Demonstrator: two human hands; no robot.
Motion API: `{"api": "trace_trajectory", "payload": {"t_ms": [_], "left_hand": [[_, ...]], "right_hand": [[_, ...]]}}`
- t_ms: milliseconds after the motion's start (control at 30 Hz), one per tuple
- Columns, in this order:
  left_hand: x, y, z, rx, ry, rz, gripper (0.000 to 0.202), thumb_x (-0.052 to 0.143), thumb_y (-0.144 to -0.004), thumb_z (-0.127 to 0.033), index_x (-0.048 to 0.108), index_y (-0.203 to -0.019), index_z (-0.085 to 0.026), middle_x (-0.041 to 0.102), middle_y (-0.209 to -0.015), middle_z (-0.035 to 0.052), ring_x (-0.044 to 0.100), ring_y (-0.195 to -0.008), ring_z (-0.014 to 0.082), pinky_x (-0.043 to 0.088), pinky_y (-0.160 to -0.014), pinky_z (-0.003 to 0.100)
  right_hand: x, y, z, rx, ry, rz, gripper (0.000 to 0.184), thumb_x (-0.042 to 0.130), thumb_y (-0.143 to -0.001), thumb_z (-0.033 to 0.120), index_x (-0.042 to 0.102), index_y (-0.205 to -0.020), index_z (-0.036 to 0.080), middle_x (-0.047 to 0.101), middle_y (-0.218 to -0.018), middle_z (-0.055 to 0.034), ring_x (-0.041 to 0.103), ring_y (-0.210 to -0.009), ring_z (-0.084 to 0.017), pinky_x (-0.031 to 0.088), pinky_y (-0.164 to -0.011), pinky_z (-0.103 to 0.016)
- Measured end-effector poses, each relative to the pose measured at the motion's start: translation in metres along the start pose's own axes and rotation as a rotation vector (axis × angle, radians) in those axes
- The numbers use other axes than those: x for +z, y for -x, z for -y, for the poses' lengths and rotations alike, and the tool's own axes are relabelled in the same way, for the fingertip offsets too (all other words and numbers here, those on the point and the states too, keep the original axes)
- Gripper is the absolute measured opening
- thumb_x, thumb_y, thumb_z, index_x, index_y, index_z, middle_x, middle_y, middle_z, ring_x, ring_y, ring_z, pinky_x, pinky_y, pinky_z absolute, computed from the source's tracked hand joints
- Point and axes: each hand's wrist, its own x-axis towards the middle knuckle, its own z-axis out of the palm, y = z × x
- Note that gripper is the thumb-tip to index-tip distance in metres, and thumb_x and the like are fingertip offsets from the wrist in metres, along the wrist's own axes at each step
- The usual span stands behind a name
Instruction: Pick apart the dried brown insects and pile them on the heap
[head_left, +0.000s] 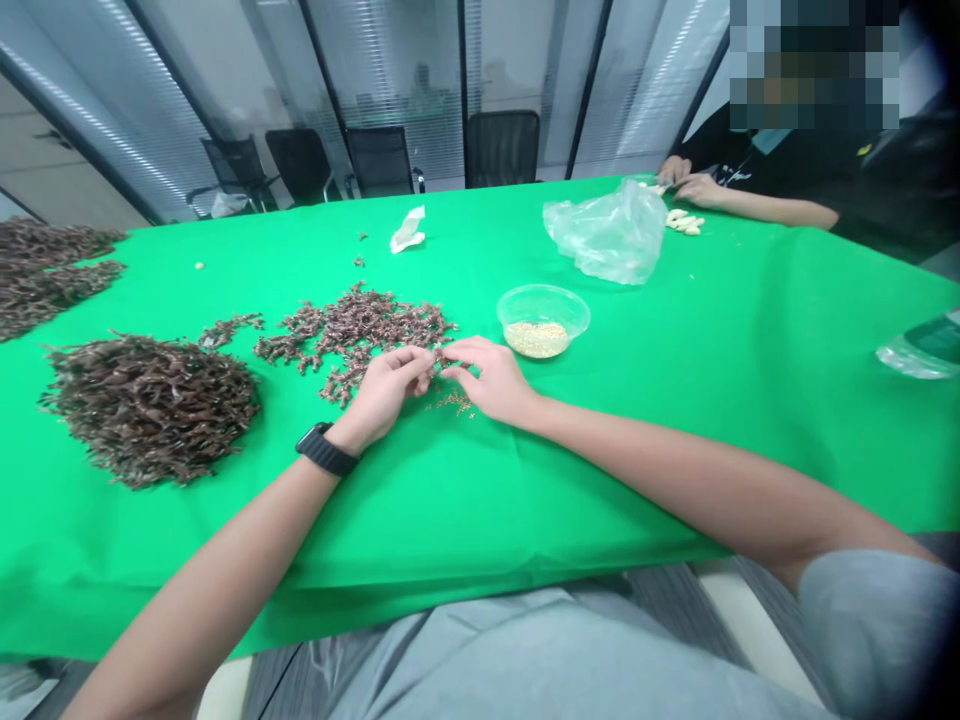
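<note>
My left hand (pixel 397 378), with a black watch (pixel 327 450) at its wrist, pinches a small brown dried seed pod (pixel 440 358), partly hidden by the fingertips. From the other side, the thumb and forefinger of my right hand (pixel 491 378) close on the same pod. Tiny golden seeds (pixel 454 402) lie scattered on the green cloth just below the fingers. A loose spread of dried brown pods (pixel 375 325) reaches behind and beside my left hand. Beyond my right hand stands a clear plastic bowl (pixel 576 318) with pale seeds (pixel 535 338) in its bottom.
A tall heap of dried stalks (pixel 154 405) sits at left, with more piles (pixel 45 275) farther off. A crumpled clear bag (pixel 611 235) and a white tissue (pixel 407 232) lie at the back. Across the table, another person's hands (pixel 694 185) work near pale pieces (pixel 684 222).
</note>
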Motion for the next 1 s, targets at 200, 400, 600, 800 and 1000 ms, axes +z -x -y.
{"api": "trace_trajectory", "payload": {"t_ms": [200, 400, 600, 800, 1000], "left_hand": [[-0.001, 0.0, 0.0, -0.128, 0.181, 0.045, 0.022, 0.079, -0.079, -0.033, 0.067, -0.079, -0.015, 0.055, -0.071, -0.0003, 0.048, -0.061, 0.0083, 0.039, -0.057, 0.022], [0.0, -0.003, 0.006, 0.048, -0.107, 0.032, 0.028, 0.07, -0.087, -0.041, 0.063, -0.076, -0.016, 0.052, -0.064, -0.0021, 0.044, -0.058, 0.0093, 0.035, -0.058, 0.024], [0.003, -0.001, 0.009, 0.243, -0.397, -0.061, 0.025, 0.064, -0.091, -0.041, 0.062, -0.084, -0.017, 0.058, -0.073, 0.0003, 0.049, -0.064, 0.0127, 0.038, -0.06, 0.025], [-0.003, 0.003, 0.001, 0.572, -0.912, -0.042, 0.013, 0.052, -0.097, -0.026, 0.061, -0.091, -0.018, 0.06, -0.085, 0.0043, 0.055, -0.074, 0.0157, 0.044, -0.069, 0.028], [-0.006, 0.005, -0.004, 0.658, -1.033, 0.041, 0.017, 0.049, -0.1, -0.027, 0.064, -0.097, -0.018, 0.063, -0.093, 0.0082, 0.057, -0.084, 0.0186, 0.046, -0.078, 0.031]], "right_hand": [[-0.001, -0.001, -0.002, -0.06, 0.046, 0.027, 0.022, 0.07, -0.09, 0.018, 0.08, -0.11, 0.022, 0.077, -0.112, -0.0093, 0.068, -0.106, -0.023, 0.052, -0.1, -0.041], [0.0, 0.001, 0.0, -0.029, 0.049, 0.05, 0.017, 0.069, -0.09, 0.018, 0.08, -0.102, 0.02, 0.078, -0.108, -0.0093, 0.067, -0.102, -0.024, 0.051, -0.096, -0.04], [0.003, 0.002, 0.005, 0.088, -0.031, 0.1, 0.016, 0.065, -0.092, 0.019, 0.078, -0.083, 0.019, 0.077, -0.093, -0.0066, 0.065, -0.091, -0.021, 0.049, -0.089, -0.035], [0.006, 0.003, 0.002, 0.294, -0.263, 0.171, 0.025, 0.061, -0.093, 0.03, 0.078, -0.082, 0.015, 0.072, -0.075, -0.0013, 0.061, -0.074, -0.017, 0.046, -0.071, -0.028], [0.006, 0.002, 0.001, 0.32, -0.343, 0.174, 0.025, 0.06, -0.092, 0.03, 0.08, -0.089, 0.015, 0.074, -0.078, -0.0026, 0.064, -0.072, -0.017, 0.047, -0.068, -0.028]]}}
